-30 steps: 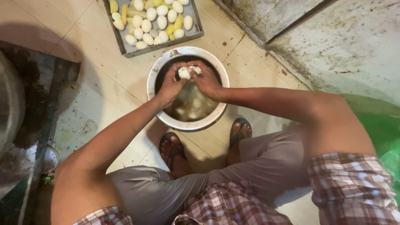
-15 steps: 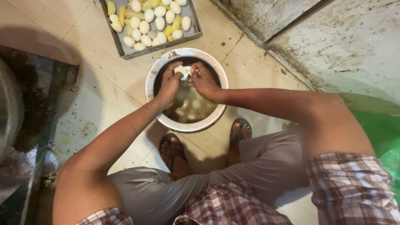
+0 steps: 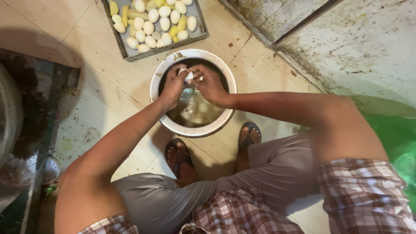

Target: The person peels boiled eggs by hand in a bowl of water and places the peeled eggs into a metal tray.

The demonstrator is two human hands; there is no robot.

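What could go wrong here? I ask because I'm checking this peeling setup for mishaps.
1. The egg is pinched between the left hand and right hand, apparently wet; it might slip into the murky water in the metal bowl.
2. The bowl sits close to the sandalled feet; a nudge might slosh water onto the tiled floor.
3. The tray of peeled eggs rests on that stained floor, so dirt could reach them.

left hand (image 3: 173,84) + right hand (image 3: 208,82) — gripping egg (image 3: 189,75) | over bowl (image 3: 225,119)

Metal tray (image 3: 125,48) of peeled white eggs (image 3: 150,27) and yellow pieces (image 3: 125,15) on tiled floor (image 3: 260,65), stained wall (image 3: 359,39) right, green plastic (image 3: 394,134) beside it, sandals (image 3: 249,134).
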